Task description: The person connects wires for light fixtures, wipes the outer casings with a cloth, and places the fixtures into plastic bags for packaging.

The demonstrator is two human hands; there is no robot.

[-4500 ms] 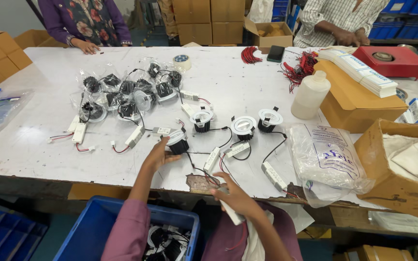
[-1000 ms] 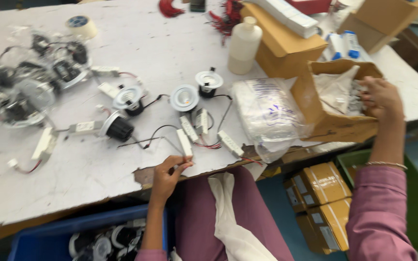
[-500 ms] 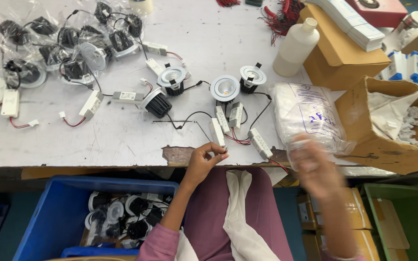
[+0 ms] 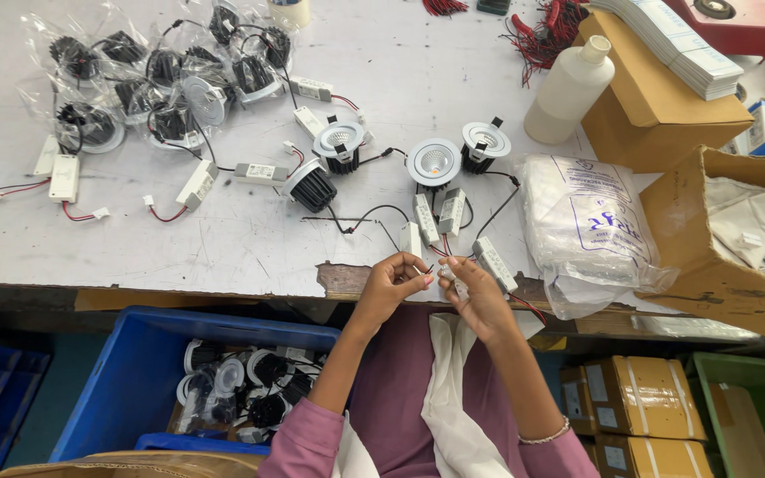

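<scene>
At the near edge of the scuffed white worktop [image 4: 223, 239], I am bringing both hands together over my lap. My left hand [image 4: 389, 281] is curling shut, its fingertips pinching the thin black-and-red wire end [image 4: 431, 265] of a small white rectangular driver box [image 4: 411, 239] lying just beyond it. My right hand [image 4: 475, 290] is closing its fingers on a small white connector piece [image 4: 447, 273], touching the same wire between the two hands. Three round white recessed downlights [image 4: 433, 162] are sitting just behind them. A clear plastic bag of white parts [image 4: 586, 230] is lying to the right, and a blue plastic crate [image 4: 148, 372] is standing below the worktop's edge.
</scene>
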